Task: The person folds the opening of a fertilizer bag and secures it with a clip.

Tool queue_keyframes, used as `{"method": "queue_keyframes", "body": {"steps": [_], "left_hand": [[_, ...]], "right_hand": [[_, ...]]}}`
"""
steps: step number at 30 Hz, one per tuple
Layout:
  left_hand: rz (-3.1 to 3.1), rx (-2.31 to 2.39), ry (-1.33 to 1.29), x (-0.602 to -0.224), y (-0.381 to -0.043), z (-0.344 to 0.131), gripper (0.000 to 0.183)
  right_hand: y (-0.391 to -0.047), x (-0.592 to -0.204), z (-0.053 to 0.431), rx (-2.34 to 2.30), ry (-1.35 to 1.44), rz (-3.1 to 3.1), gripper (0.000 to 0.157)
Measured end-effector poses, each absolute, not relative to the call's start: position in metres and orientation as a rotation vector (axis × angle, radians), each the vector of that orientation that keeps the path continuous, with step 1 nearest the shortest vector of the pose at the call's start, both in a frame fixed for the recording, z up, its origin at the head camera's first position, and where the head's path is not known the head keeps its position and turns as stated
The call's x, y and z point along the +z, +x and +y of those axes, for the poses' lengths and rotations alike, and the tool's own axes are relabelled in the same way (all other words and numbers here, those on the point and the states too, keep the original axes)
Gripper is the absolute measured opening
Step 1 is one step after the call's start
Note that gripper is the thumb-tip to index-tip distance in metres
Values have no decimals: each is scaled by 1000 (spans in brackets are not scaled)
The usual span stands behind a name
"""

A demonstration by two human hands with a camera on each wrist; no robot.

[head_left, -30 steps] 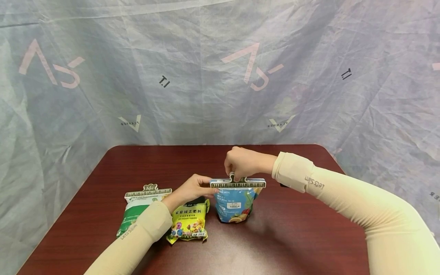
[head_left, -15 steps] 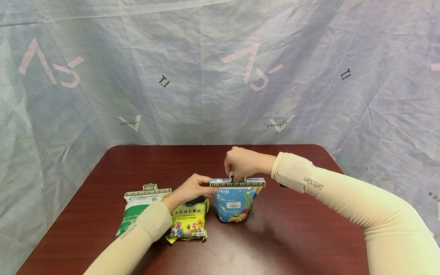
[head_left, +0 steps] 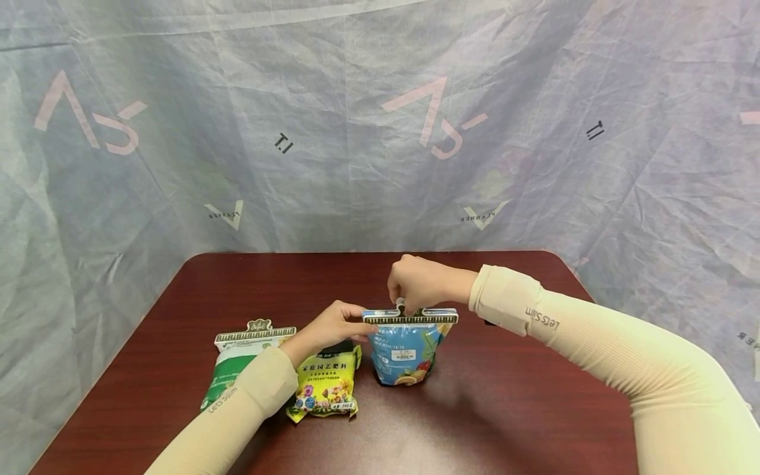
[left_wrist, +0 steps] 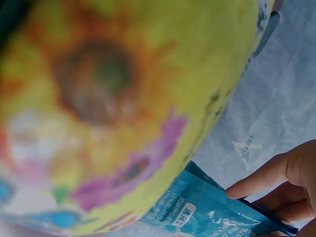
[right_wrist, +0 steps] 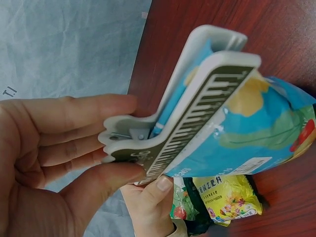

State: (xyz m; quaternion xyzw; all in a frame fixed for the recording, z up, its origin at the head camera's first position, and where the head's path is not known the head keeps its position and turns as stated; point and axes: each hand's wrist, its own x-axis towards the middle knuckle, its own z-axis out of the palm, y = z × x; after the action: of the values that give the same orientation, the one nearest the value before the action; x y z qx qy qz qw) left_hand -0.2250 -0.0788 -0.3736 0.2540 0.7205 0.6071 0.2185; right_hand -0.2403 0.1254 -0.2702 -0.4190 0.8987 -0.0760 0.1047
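A blue fertilizer bag (head_left: 400,359) with fruit printed on it stands upright on the table, its folded top between the jaws of a long piano-patterned clip (head_left: 430,318). My right hand (head_left: 420,280) pinches the clip's handles between thumb and fingers; the right wrist view shows the clip (right_wrist: 200,111) lying along the bag's upper edge. At the bag's upper left corner, my left hand (head_left: 334,324) pinches the blue bag (left_wrist: 212,212) between thumb and fingers. A yellow fertilizer bag (head_left: 326,382) with printed flowers sits just below the left wrist, and fills much of the left wrist view.
Left of the yellow bag is a green and white bag (head_left: 233,366), partly hidden by the left forearm, with a similar clip (head_left: 256,334) across its top. All stand on a dark red table (head_left: 522,396). A grey fabric backdrop (head_left: 356,165) hangs behind it.
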Motion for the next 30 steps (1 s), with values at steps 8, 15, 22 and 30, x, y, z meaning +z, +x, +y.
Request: {"method": "queue_keyframes", "body": {"steps": [8,15,22,30], "left_hand": [[2000,1670,713,-373,-226,-79,19],[2002,1667,716,-374,-226,-79,16],[2007,1670,733,-390,-235,-78,20],[2017,1665,689,-392,-237,-78,18]], "right_hand": [[-239,-269,126,-240,-1199,2654,15],[-238,-270,127,-281,-1146,2662,18],[-239,-272,131,-329,-1135,2643,18],[-238,-270,134,-364,-1172,2629,19]]}}
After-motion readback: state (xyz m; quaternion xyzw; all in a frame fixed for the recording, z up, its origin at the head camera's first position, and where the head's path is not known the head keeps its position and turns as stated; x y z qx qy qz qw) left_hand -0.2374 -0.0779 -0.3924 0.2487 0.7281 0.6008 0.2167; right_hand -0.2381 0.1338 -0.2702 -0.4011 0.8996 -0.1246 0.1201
